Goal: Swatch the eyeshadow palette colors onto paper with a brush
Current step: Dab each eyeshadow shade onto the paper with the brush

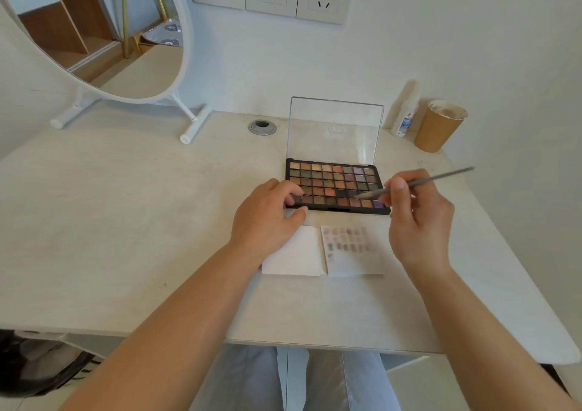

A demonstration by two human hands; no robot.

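Observation:
An open eyeshadow palette (333, 183) with several rows of colour pans lies on the desk, its clear lid (335, 130) standing upright. My right hand (419, 218) pinches a thin grey brush (419, 182), whose tip sits over a pan in the lower right of the palette. My left hand (271, 215) rests on the palette's front left corner, fingers curled over its edge. In front of the palette lies white folded paper (293, 253); its right half (352, 250) carries several rows of faint swatches.
A round white mirror (104, 32) on a stand is at the back left. A cable grommet (262, 127) sits behind the palette. A white bottle (406, 114) and a brown paper cup (439, 127) stand at the back right. The desk's front edge (315, 346) is near my legs.

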